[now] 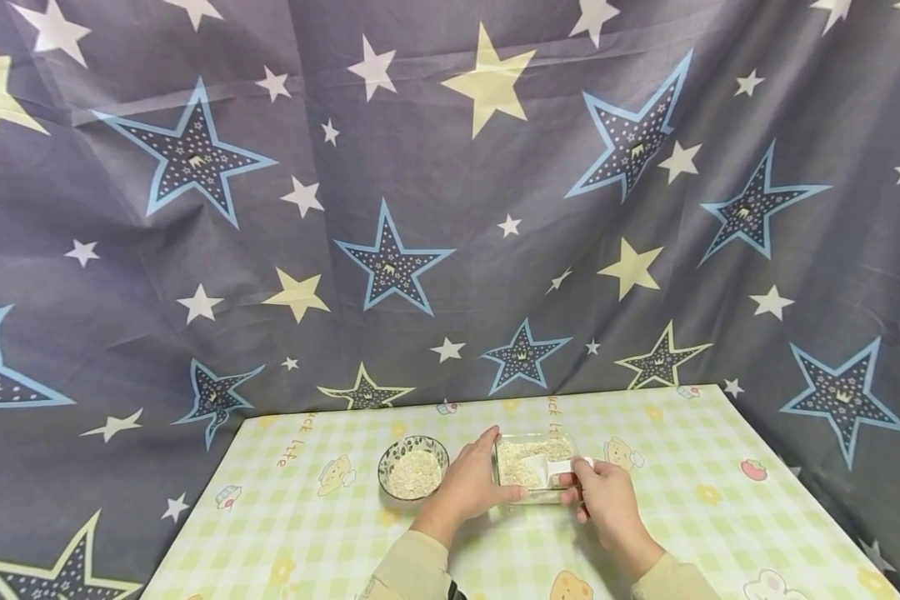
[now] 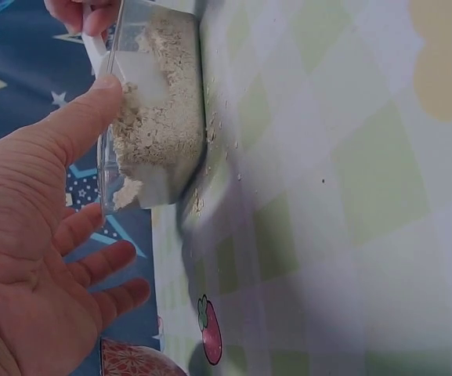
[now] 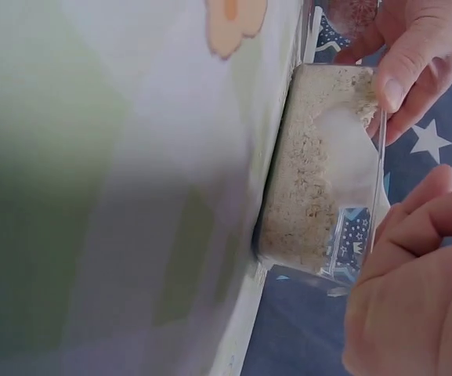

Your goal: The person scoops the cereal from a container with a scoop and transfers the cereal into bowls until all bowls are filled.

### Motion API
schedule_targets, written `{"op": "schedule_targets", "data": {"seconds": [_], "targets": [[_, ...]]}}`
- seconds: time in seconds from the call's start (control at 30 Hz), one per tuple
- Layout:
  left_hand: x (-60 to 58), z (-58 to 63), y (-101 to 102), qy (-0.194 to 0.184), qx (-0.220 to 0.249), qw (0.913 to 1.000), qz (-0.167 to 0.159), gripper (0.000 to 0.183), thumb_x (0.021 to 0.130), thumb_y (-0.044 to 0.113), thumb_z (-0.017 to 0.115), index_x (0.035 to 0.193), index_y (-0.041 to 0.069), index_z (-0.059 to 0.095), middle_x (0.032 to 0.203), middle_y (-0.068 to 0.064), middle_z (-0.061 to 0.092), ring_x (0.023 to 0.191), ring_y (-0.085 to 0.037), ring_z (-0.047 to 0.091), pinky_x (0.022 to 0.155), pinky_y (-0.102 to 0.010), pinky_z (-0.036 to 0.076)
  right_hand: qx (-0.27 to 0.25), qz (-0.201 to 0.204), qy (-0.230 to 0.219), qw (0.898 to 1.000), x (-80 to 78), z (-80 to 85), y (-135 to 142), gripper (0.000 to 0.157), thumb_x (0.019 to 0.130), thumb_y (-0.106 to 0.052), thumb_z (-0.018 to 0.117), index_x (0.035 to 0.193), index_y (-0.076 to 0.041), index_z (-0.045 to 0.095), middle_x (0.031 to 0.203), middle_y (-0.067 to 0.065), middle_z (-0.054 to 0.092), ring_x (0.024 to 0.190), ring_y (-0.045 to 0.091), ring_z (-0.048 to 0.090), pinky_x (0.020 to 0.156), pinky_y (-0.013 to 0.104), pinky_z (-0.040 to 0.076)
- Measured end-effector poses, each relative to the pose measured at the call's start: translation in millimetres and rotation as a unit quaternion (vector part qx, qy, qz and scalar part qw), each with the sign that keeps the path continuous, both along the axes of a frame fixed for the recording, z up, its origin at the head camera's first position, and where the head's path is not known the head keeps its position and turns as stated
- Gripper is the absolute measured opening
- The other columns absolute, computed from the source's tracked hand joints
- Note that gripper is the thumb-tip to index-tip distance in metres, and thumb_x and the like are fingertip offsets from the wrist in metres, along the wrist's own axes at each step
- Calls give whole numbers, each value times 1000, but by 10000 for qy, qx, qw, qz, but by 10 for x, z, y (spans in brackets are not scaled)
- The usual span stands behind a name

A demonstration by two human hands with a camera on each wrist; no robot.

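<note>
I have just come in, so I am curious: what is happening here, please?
A person's right grip holds a white scoop, its head inside a clear rectangular container of oat flakes; the left grip touches the container's left end. Further left, a leaf-patterned bowl also holds flakes. A few loose flakes lie on the checked tablecloth.

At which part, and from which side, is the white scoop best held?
Probably by the white scoop's handle, from the person's right: it points that way past the clear container's rim, while the head is inside with the oat flakes.
</note>
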State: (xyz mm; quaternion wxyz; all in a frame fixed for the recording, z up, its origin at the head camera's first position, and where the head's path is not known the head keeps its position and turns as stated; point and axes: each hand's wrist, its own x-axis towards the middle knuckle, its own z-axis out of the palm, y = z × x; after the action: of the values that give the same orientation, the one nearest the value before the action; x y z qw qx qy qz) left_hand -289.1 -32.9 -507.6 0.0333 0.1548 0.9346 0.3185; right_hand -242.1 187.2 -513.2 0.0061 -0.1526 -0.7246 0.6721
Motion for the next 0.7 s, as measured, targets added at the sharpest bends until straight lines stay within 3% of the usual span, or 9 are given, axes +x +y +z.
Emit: {"op": "schedule_targets", "data": {"seconds": [0.33, 0.57, 0.7], "targets": [[17, 23, 13, -38, -20, 10000, 3, 115, 78, 49, 95, 167, 10, 33, 162, -17, 53, 147, -42, 52, 121, -61, 46, -661, -65, 24, 9978, 31, 4, 102, 38, 113, -21, 48, 120, 13, 63, 80, 0, 74, 54, 4, 60, 41, 19, 49], [15, 39, 11, -81, -43, 10000, 25, 116, 78, 49, 95, 168, 10, 32, 163, -16, 52, 148, -42, 51, 121, -62, 45, -1225, -298, -218, 9918, 36, 10, 272, 38, 112, -23, 46, 102, 4, 71, 67, -4, 67, 48, 0, 50, 41, 15, 45], [14, 42, 11, -65, -7, 10000, -13, 116, 78, 48, 95, 167, 8, 32, 163, -16, 52, 148, -42, 51, 121, -62, 45, -1540, -330, -275, 9871, 21, -23, 337, 37, 112, -23, 46, 97, -1, 71, 68, -6, 65, 51, -2, 50, 42, 14, 45]]}}
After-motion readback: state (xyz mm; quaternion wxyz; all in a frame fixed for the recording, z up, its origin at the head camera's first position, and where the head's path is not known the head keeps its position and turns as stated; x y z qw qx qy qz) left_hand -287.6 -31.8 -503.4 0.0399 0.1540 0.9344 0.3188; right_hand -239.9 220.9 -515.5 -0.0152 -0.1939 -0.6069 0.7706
